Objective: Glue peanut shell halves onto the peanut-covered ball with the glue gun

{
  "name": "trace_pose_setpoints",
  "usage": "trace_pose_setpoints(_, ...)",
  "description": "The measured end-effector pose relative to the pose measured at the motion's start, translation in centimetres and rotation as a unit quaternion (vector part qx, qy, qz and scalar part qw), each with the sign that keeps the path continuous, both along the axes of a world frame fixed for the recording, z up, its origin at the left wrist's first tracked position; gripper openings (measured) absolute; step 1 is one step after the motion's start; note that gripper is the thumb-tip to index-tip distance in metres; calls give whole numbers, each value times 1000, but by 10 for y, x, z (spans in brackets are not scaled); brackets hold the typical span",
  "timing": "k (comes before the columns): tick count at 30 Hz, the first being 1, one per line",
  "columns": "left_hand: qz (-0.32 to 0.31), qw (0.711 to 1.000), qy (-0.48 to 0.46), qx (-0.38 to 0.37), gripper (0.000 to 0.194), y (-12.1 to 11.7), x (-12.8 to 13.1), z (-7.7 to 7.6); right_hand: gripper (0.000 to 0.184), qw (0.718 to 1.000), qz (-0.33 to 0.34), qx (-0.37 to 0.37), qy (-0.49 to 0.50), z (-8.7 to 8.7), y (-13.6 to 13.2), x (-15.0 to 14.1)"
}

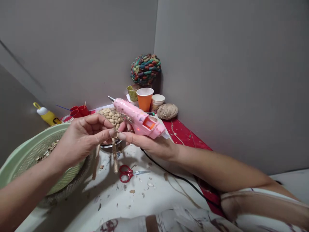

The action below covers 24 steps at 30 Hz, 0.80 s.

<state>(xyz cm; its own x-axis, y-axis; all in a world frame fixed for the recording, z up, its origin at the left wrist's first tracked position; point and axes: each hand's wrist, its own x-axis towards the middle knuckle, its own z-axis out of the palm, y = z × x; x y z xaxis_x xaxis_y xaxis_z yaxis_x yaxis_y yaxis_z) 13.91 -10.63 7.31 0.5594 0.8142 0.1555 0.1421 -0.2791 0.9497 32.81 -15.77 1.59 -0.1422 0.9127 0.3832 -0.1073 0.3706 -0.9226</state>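
My right hand [145, 143] is closed around a pink glue gun [136, 116], its metal nozzle pointing up and to the left and a small orange light glowing on its side. In front of it, my left hand [83, 135] pinches a small tan piece, mostly hidden by the fingertips. My right thumb meets the left fingertips at this piece. Below the pinch hangs a thin, rough brown strip [115, 158]; whether it joins the piece is unclear. Behind the hands, a bowl holds pale nuts in shells [113, 116]. Red-handled scissors [127, 173] lie below on the white tabletop.
A green colander [14, 158] with shell bits stands at left. Behind are a yellow bottle [49, 116], red cups [79, 111], an orange cup [145, 100], a twine ball [167, 111] and a multicoloured ball [146, 68]. The black cord [173, 174] runs toward my right elbow.
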Motion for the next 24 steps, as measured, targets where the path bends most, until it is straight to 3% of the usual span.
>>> trace_pose_setpoints(6,-6,1000,-2,-10,18,-2,3,-7,22,1000,0,-12,-1,-2,6,5)
trace_pose_setpoints(13,23,985,-58,-158,26,-12,-1,-12,21,1000,7,-3,-5,2,1,3)
trace_pose_setpoints(17,40,981,-95,-164,17,-21,0,-20,21,1000,12,15,-10,3,-2,3)
trace_pose_setpoints(24,43,965,-172,-193,21,-26,2,-23,15,999,34,33,-14,0,-1,5)
